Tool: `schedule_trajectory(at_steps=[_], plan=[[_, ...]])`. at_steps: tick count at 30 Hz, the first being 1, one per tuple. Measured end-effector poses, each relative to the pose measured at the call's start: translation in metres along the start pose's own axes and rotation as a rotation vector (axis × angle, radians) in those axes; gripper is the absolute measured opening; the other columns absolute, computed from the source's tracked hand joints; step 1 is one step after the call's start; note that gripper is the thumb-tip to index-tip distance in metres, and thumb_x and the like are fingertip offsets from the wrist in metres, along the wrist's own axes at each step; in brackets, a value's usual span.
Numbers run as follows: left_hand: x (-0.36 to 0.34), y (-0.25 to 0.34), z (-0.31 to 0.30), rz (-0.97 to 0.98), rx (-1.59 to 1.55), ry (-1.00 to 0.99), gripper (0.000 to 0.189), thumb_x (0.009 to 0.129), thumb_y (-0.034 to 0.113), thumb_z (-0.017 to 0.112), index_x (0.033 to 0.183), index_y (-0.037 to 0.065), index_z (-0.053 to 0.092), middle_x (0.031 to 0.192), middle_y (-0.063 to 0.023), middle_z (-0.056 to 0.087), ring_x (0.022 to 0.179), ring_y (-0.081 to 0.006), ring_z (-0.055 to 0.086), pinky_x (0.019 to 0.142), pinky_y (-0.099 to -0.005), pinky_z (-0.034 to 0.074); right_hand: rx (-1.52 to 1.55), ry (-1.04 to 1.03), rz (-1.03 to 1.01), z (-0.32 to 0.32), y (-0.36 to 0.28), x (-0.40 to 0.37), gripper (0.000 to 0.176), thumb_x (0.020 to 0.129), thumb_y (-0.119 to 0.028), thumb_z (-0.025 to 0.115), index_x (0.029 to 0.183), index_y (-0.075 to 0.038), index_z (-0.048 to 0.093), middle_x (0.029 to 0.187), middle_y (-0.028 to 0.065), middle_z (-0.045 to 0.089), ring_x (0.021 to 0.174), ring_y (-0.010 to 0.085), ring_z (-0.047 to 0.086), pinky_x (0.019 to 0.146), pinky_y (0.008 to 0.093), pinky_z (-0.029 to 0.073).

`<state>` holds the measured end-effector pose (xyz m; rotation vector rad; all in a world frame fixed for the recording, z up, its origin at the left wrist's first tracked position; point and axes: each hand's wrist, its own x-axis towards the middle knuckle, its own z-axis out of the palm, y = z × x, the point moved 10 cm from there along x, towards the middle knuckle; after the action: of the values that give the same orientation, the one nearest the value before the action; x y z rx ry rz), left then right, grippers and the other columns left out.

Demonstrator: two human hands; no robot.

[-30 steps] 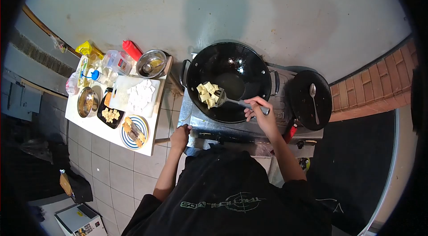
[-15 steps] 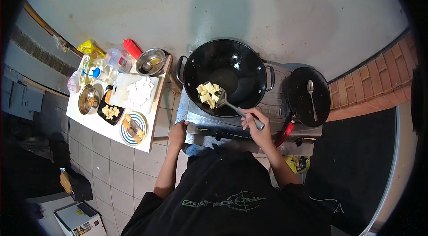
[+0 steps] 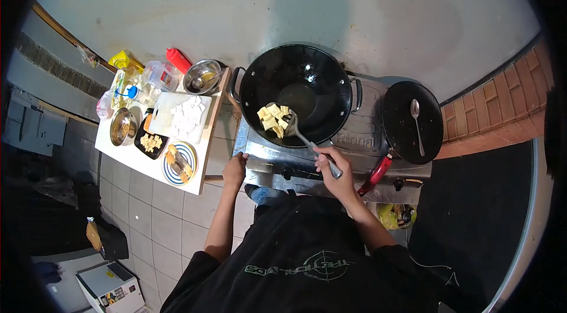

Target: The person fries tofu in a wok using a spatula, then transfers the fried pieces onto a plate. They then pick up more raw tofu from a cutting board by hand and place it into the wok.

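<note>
My right hand (image 3: 333, 168) is wrapped round the grey handle of a metal spatula (image 3: 302, 137). The spatula's head reaches into a large black wok (image 3: 331, 106), against a cluster of pale yellow cut pieces (image 3: 273, 119). These pieces lie together on the wok's near-left side, and a shallow pool of liquid shows at the bottom. My left hand (image 3: 235, 169) is closed at the front left corner of the steel gas stove (image 3: 266, 162); whatever its fingers hold, if anything, is hidden.
Right of the wok lies a black pan (image 3: 398, 135) with a red handle, a spoon (image 3: 417, 127) on it. At left, a white table (image 3: 127, 156) bears a cutting board (image 3: 165, 119) with white pieces, a black tray (image 3: 142, 146), a striped plate (image 3: 188, 150), metal bowls and a red bottle (image 3: 178, 60).
The view has tilted and shifted slightly. My right hand and the spatula stay by the yellow pieces, which have shifted a little in the wok. My left hand remains at the stove's corner.
</note>
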<state>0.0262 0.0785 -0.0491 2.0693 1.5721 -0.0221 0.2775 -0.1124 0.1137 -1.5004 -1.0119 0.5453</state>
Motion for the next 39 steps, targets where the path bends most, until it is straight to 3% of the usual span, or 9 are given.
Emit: schedule_trajectory(at_steps=[5, 7, 10, 12, 14, 16, 20, 23, 39], plan=[[0.004, -0.007, 0.009, 0.018, -0.061, -0.005, 0.040, 0.098, 0.045, 0.041, 0.102, 0.012, 0.063, 0.093, -0.0189, 0.068, 0.090, -0.0426, 0.064, 0.075, -0.0535, 0.048, -0.099, 0.021, -0.124, -0.005, -0.016, -0.004, 0.014, 0.093, -0.007, 0.055, 0.101, 0.002, 0.063, 0.079, 0.0093, 0.062, 0.066, 0.0130, 0.062, 0.061, 0.0256, 0.049], [0.005, -0.010, 0.009, 0.028, -0.075, 0.015, 0.040, 0.098, 0.044, 0.042, 0.103, 0.011, 0.064, 0.092, -0.0187, 0.068, 0.090, -0.0420, 0.064, 0.075, -0.0527, 0.049, -0.060, 0.010, -0.079, -0.004, -0.016, -0.004, 0.014, 0.088, -0.002, 0.057, 0.101, 0.001, 0.063, 0.083, 0.0147, 0.062, 0.074, 0.0289, 0.064, 0.067, 0.0333, 0.049], [0.002, -0.003, 0.002, 0.012, -0.064, 0.018, 0.040, 0.098, 0.043, 0.043, 0.100, 0.011, 0.065, 0.091, -0.0187, 0.068, 0.089, -0.0411, 0.064, 0.074, -0.0518, 0.049, -0.062, 0.007, -0.102, -0.004, -0.015, -0.005, 0.015, 0.087, 0.000, 0.057, 0.101, 0.000, 0.063, 0.084, 0.0149, 0.063, 0.077, 0.0300, 0.064, 0.068, 0.0340, 0.049], [-0.001, -0.003, 0.000, 0.018, -0.097, 0.017, 0.050, 0.099, 0.044, 0.039, 0.095, 0.002, 0.066, 0.081, -0.0171, 0.068, 0.082, -0.0372, 0.066, 0.072, -0.0469, 0.049, -0.065, 0.011, -0.121, -0.006, -0.016, -0.006, 0.015, 0.087, 0.000, 0.057, 0.101, 0.000, 0.063, 0.085, 0.0149, 0.063, 0.077, 0.0296, 0.064, 0.069, 0.0339, 0.049], [0.004, -0.004, 0.002, 0.107, -0.089, 0.078, 0.047, 0.098, 0.041, 0.043, 0.092, 0.000, 0.066, 0.081, -0.0182, 0.068, 0.082, -0.0376, 0.066, 0.072, -0.0461, 0.049, -0.072, 0.016, -0.138, -0.006, -0.017, -0.007, 0.015, 0.087, 0.000, 0.057, 0.101, 0.000, 0.063, 0.085, 0.0149, 0.063, 0.077, 0.0293, 0.064, 0.069, 0.0338, 0.049], [0.004, 0.000, -0.003, 0.127, -0.067, 0.094, 0.041, 0.097, 0.036, 0.048, 0.090, -0.001, 0.066, 0.081, -0.0189, 0.068, 0.082, -0.0380, 0.066, 0.072, -0.0456, 0.049, -0.100, 0.056, -0.221, -0.008, -0.024, -0.008, 0.013, 0.089, -0.002, 0.056, 0.100, 0.001, 0.064, 0.078, 0.0116, 0.061, 0.067, 0.0201, 0.063, 0.063, 0.0294, 0.047], [-0.005, 0.014, -0.021, 0.223, -0.107, 0.200, 0.026, 0.091, 0.023, 0.061, 0.089, -0.003, 0.064, 0.084, -0.0210, 0.067, 0.081, -0.0385, 0.065, 0.072, -0.0442, 0.049, -0.078, 0.065, -0.197, -0.009, -0.023, -0.010, 0.014, 0.089, -0.002, 0.056, 0.100, 0.001, 0.064, 0.078, 0.0115, 0.061, 0.068, 0.0205, 0.063, 0.064, 0.0298, 0.047], [-0.002, 0.013, -0.023, 0.252, -0.179, 0.186, 0.027, 0.090, 0.026, 0.061, 0.086, 0.000, 0.061, 0.088, -0.0211, 0.065, 0.084, -0.0412, 0.062, 0.071, -0.0492, 0.047, -0.090, 0.066, -0.220, -0.008, -0.025, -0.011, 0.014, 0.089, -0.002, 0.057, 0.101, 0.001, 0.064, 0.079, 0.0115, 0.061, 0.068, 0.0210, 0.063, 0.065, 0.0300, 0.047], [0.005, 0.015, -0.030, 0.230, -0.148, 0.140, 0.025, 0.086, 0.027, 0.066, 0.081, 0.003, 0.063, 0.083, -0.0172, 0.064, 0.079, -0.0386, 0.062, 0.069, -0.0483, 0.047, -0.073, 0.005, -0.054, 0.009, 0.002, -0.018, 0.016, 0.087, -0.001, 0.057, 0.103, 0.000, 0.062, 0.088, 0.0154, 0.063, 0.081, 0.0305, 0.064, 0.072, 0.0338, 0.049]])
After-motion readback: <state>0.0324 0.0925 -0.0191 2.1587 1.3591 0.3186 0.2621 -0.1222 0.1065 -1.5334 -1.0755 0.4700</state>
